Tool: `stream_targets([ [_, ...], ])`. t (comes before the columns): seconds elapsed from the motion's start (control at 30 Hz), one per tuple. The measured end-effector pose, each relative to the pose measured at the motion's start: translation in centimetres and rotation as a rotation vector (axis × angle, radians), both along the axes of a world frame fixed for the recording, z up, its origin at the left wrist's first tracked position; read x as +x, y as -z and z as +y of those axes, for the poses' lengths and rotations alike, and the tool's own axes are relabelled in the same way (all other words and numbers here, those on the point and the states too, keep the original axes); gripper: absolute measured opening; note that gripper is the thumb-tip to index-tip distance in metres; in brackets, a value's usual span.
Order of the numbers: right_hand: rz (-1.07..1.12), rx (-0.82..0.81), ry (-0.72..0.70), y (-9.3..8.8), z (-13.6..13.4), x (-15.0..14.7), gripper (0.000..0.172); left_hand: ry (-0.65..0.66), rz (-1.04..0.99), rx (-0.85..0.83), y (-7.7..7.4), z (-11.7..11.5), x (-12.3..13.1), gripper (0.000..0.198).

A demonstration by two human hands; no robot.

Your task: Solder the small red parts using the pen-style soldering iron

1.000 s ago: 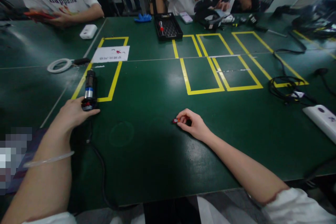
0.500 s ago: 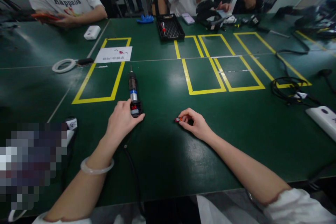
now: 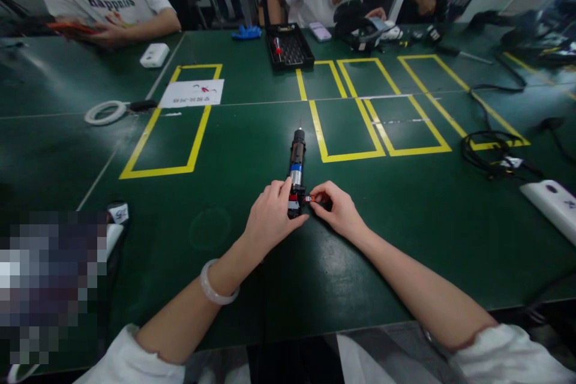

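In the head view, an electric screwdriver with a black body, a blue band and a silver section lies near the middle of the green table, its thin bit pointing away from me. My left hand is closed around its rear end. Just to its right, my right hand pinches a small red and orange part between thumb and fingertips. That part is right beside the screwdriver's rear; I cannot tell whether they touch. My fingers hide some of both things.
Yellow tape rectangles mark the table. Beyond them sits a black tray holding a red screwdriver. A paper sheet and a white cable coil lie left, a black cable coil right. People sit opposite.
My left hand has carried the electric screwdriver rightward, up to my right hand. The right hand has stayed nearly in place, still pinching the small red part.
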State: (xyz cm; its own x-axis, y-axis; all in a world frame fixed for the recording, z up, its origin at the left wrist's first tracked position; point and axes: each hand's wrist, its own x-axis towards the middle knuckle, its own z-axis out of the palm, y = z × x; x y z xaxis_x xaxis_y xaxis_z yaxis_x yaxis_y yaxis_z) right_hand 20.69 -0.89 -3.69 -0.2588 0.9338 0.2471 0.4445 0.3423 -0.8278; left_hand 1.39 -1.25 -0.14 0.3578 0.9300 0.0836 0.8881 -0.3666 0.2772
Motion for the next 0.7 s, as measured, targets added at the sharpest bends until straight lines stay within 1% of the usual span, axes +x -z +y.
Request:
stream_targets([
  [0.2,-0.036,0.043,-0.02,0.0,0.1,-0.2,0.016,0.007,-0.009,0.018,0.2,-0.2,0.2,0.077],
  [0.33,-0.001,0.025,-0.036,-0.1,-0.1,-0.1,0.018,0.002,0.013,0.033,0.2,-0.3,0.2,0.077],
  [0.53,0.02,-0.015,0.043,-0.8,-0.5,-0.3,0.022,0.003,0.039,0.03,0.1,-0.4,0.3,0.082],
  [0.7,0.065,-0.03,0.07,-0.9,-0.6,-0.2,0.019,-0.057,0.068,0.027,-0.1,-0.1,1.3,0.081],
])
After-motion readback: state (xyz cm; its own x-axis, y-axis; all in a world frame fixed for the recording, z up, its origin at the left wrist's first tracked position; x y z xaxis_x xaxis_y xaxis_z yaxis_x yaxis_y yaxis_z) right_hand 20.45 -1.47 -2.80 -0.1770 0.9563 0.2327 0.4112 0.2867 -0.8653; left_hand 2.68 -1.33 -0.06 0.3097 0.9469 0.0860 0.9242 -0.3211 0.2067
